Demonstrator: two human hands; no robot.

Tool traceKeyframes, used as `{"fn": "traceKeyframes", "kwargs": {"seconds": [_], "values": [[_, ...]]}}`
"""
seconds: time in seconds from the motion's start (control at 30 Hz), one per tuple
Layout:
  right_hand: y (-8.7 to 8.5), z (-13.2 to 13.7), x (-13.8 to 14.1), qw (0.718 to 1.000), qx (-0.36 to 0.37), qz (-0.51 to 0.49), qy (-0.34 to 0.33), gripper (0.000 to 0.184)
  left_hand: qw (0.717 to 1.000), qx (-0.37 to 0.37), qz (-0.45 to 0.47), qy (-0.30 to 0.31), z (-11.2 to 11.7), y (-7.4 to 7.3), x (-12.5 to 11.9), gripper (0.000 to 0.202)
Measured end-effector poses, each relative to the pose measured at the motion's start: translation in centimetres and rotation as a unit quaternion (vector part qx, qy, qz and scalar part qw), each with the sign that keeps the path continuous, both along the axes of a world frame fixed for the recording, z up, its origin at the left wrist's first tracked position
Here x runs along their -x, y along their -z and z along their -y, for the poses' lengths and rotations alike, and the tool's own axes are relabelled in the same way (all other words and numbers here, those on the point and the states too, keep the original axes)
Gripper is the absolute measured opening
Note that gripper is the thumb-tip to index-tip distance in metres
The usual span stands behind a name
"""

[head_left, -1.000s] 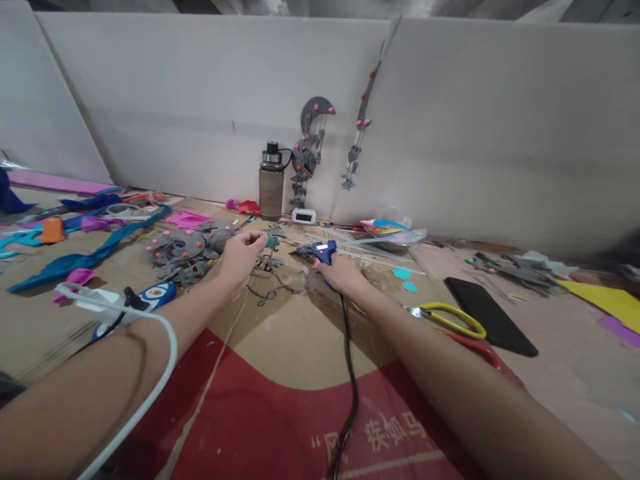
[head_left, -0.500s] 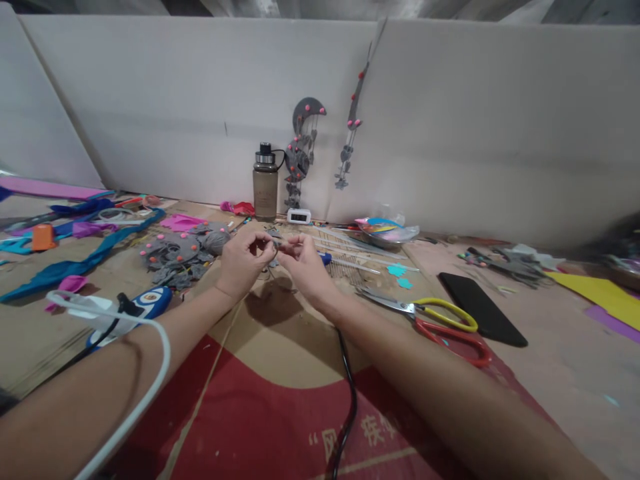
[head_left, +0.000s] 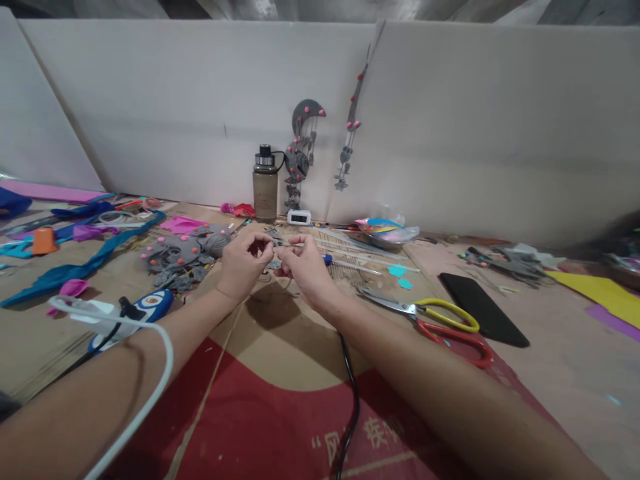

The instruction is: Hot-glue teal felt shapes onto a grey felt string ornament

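Observation:
My left hand [head_left: 245, 262] and my right hand [head_left: 305, 267] meet above the cardboard, thumbs and forefingers pinched and nearly touching. Whatever is between the fingertips is too small to make out; a thin grey strand seems to hang below my right hand. Grey felt pieces with pink pompoms [head_left: 173, 253] and a ball of grey yarn [head_left: 216, 243] lie left of my left hand. Just right of my right hand are a blue-handled tool [head_left: 327, 259] and several clear glue sticks [head_left: 350, 248]. Scissors with yellow and red handles [head_left: 425, 317] lie beside my right forearm.
A bottle [head_left: 265, 190] and a small white clock [head_left: 299, 217] stand at the back. Grey felt hangings [head_left: 308, 117] are on the white wall. A black phone [head_left: 483, 308] lies at right. A white cable [head_left: 167, 353] crosses my left forearm; a black cable [head_left: 354, 393] runs in front.
My right hand's fingers have curled in more, and the dark loop seen between the fingertips no longer shows there. My left hand has barely moved.

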State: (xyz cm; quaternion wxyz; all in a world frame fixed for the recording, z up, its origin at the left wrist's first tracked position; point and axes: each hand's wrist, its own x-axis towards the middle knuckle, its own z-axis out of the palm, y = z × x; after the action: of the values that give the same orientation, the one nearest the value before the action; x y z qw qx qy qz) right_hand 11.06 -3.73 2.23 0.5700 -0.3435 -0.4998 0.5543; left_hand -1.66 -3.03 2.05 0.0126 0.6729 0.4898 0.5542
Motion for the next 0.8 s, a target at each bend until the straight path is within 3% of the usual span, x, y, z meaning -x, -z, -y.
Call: {"fn": "traceKeyframes", "kwargs": {"seconds": [0.27,0.43,0.8], "values": [[0.3,-0.4,0.0,0.978,-0.128,0.137,0.092,0.010,0.990,0.075,0.111,0.033,0.5,-0.6,-0.7,0.015],[0.4,-0.3,-0.3,0.976,-0.137,0.131,0.111,0.014,0.972,0.101,0.182,0.106,0.8,-0.7,-1.2,0.014],[0.3,-0.2,-0.6,0.976,-0.124,0.125,0.125,0.014,0.941,0.148,0.257,0.162,0.5,-0.2,-1.5,0.017]]}}
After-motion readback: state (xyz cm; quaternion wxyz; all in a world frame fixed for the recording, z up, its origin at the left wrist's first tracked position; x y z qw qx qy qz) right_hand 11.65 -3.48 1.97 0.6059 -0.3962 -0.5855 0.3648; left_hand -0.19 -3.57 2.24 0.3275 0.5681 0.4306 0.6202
